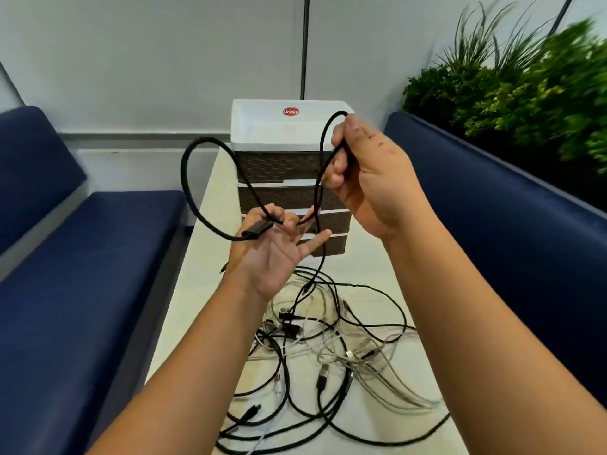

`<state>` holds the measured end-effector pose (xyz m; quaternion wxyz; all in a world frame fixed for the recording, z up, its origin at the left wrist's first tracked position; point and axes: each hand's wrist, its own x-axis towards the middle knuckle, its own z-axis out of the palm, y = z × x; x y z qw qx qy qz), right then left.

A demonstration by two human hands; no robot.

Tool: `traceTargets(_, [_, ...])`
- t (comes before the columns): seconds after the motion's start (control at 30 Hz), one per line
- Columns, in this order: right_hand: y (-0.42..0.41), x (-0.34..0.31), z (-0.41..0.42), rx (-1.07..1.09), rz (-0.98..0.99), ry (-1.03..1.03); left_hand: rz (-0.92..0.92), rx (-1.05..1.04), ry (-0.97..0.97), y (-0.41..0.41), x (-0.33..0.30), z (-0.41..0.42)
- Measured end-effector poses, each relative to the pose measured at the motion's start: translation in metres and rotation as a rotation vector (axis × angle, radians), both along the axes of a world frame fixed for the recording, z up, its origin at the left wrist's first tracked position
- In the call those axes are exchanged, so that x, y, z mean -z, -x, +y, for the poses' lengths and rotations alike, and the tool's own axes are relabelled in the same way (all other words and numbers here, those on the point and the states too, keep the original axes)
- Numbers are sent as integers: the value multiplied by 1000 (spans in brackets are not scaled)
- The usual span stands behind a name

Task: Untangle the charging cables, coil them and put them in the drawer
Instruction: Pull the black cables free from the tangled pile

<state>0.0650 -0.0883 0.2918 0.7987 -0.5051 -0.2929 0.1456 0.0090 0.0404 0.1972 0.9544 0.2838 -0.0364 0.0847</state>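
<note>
A black cable (187, 178) is lifted clear of the tangle (315, 349) at the surface's near end — plug pinned in the left hand (272, 247), a loop pinched high by the right hand (364, 172) — likely so a coil can be formed.

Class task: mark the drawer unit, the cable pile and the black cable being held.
drawer unit (279, 126), head view, white top tray.
cable pile (328, 343), head view, middle of the tangle.
black cable (188, 188), head view, left side of its raised loop.
</note>
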Motion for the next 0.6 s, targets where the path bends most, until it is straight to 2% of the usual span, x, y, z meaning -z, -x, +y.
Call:
traceTargets(0.13, [16,-9,-24,-124,-110,-127,-107,15,41,8,-14,1])
traceTargets(0.23, [32,-22,-44,-95,-328,-72,-174,-34,40,20,-40,-3])
traceTargets(0.3, [39,-24,-59,-104,-401,-14,-195,-79,24,28,-55,-8])
traceTargets(0.37, [43,-15,-75,-202,-329,3,-175,-109,-11,34,-64,-14])
traceTargets(0.43, [41,6,-88,-259,-158,16,-159,-120,-17,40,-69,-21])
traceTargets(0.5, [36,41,-90,-163,-92,200,-157,-114,-6,47,-74,-29])
traceTargets(0.57, [38,77,-83,-51,-165,494,-155,-107,3,54,-75,-42])
traceTargets(0.6, [41,92,-77,-40,-195,577,-152,-96,2,58,-74,-48])
